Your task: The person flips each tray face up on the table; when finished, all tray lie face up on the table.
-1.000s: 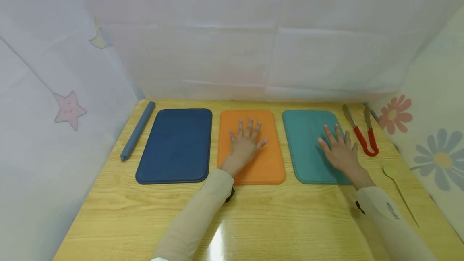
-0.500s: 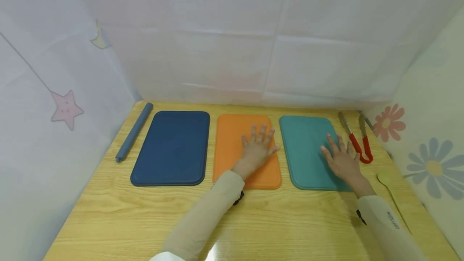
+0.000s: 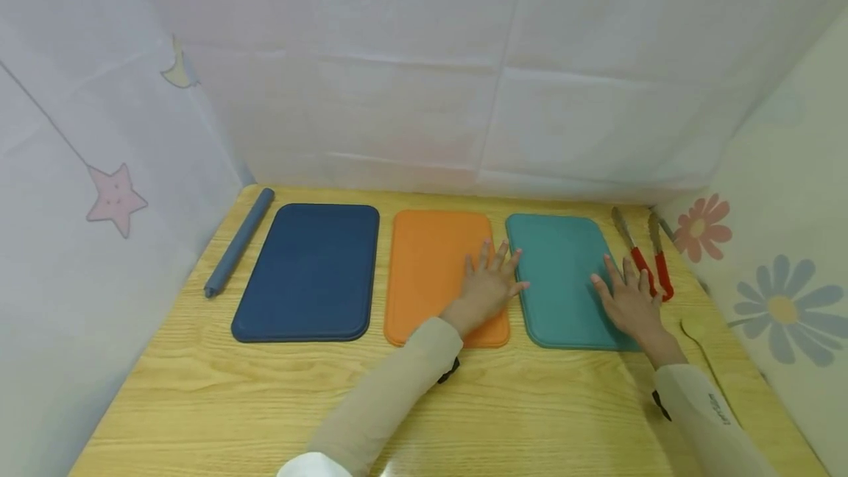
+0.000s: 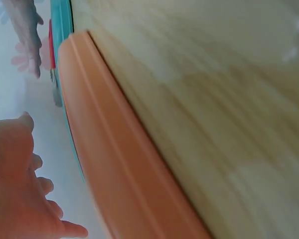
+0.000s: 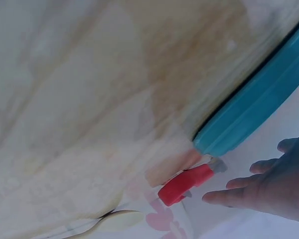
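My left hand (image 3: pixel 485 289), fingers spread, is over the right part of the orange board (image 3: pixel 424 271), its fingertips reaching toward the teal board (image 3: pixel 556 271). In the left wrist view a gap shows between that hand (image 4: pixel 20 184) and the orange board (image 4: pixel 109 134). My right hand (image 3: pixel 632 306) spreads its fingers over the teal board's right edge, beside the red-handled tongs (image 3: pixel 662 274). The right wrist view has this hand (image 5: pixel 274 184) apart from the teal board (image 5: pixel 259 104) and the tongs (image 5: pixel 184 185). Neither hand holds anything.
A dark blue board (image 3: pixel 308 271) lies left of the orange one, with a blue-grey rod (image 3: pixel 240 243) beyond it at the table's left edge. On the right lies a thin-handled spoon (image 3: pixel 693 330). Patterned cloth walls (image 3: pixel 397 94) stand behind and at both sides.
My left hand has moved right across the orange board toward the teal one. My right hand has shifted slightly right relative to the teal board, closer to the tongs. The head view has shifted a little.
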Tool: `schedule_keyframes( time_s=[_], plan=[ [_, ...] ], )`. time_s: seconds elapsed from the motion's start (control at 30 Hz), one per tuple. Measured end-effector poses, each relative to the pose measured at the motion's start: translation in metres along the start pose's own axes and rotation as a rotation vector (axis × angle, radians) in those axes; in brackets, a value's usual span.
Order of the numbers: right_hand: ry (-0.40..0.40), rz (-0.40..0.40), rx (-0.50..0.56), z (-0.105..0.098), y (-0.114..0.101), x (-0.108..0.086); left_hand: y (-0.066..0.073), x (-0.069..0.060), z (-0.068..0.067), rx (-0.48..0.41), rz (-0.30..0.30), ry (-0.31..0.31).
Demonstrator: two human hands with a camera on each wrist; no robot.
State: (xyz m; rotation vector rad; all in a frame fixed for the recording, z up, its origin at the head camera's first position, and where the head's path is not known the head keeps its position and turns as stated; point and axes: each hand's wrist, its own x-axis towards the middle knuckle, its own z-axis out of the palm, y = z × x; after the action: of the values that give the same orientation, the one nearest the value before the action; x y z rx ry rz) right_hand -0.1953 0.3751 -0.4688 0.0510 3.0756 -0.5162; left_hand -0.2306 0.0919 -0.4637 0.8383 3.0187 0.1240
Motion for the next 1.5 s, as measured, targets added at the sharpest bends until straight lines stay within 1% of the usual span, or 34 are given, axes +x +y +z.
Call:
schedule_keyframes(
  time_s=[0.13, 0.23, 0.3, 0.4, 0.57, 0.63, 0.7, 0.77, 0.87, 1.07, 1.2, 1.3, 1.37, 1.5],
  plan=[
    [0.004, 0.015, 0.001, 0.003, 0.003, -0.003, 0.01, 0.003, -0.001, -0.07, -0.022, -0.017],
    [-0.002, 0.032, 0.002, 0.006, 0.004, -0.002, 0.017, 0.005, -0.001, -0.061, -0.017, -0.027],
    [-0.014, 0.038, 0.005, 0.008, 0.004, -0.001, 0.022, 0.007, 0.002, -0.033, -0.003, -0.028],
    [-0.058, 0.03, 0.035, 0.011, 0.003, 0.0, 0.029, 0.007, 0.008, 0.0, 0.02, -0.034],
    [-0.124, 0.029, 0.086, 0.015, 0.002, 0.001, 0.039, 0.007, 0.017, 0.067, 0.089, -0.042],
    [-0.133, 0.032, 0.092, 0.016, 0.003, 0.001, 0.043, 0.008, 0.018, 0.065, 0.11, -0.04],
    [-0.142, 0.031, 0.1, 0.016, 0.003, 0.002, 0.046, 0.01, 0.018, 0.046, 0.118, -0.048],
    [-0.149, 0.026, 0.1, 0.016, 0.002, 0.003, 0.048, 0.01, 0.018, 0.005, 0.102, -0.064],
    [-0.142, 0.018, 0.076, 0.015, 0.002, 0.004, 0.051, 0.012, 0.02, -0.032, 0.077, -0.077],
    [-0.063, -0.011, -0.002, 0.006, -0.004, 0.01, 0.058, 0.018, 0.02, -0.09, 0.036, -0.058],
    [-0.048, -0.006, -0.029, 0.002, -0.007, 0.013, 0.063, 0.021, 0.02, -0.157, -0.002, -0.061],
    [-0.046, 0.008, -0.019, -0.001, -0.007, 0.014, 0.066, 0.022, 0.019, -0.185, -0.022, -0.073],
    [-0.046, 0.017, 0.0, -0.004, -0.008, 0.016, 0.067, 0.022, 0.019, -0.179, -0.027, -0.079],
    [-0.068, 0.061, 0.093, -0.008, -0.008, 0.016, 0.069, 0.022, 0.018, -0.159, -0.024, -0.087]
  ],
)
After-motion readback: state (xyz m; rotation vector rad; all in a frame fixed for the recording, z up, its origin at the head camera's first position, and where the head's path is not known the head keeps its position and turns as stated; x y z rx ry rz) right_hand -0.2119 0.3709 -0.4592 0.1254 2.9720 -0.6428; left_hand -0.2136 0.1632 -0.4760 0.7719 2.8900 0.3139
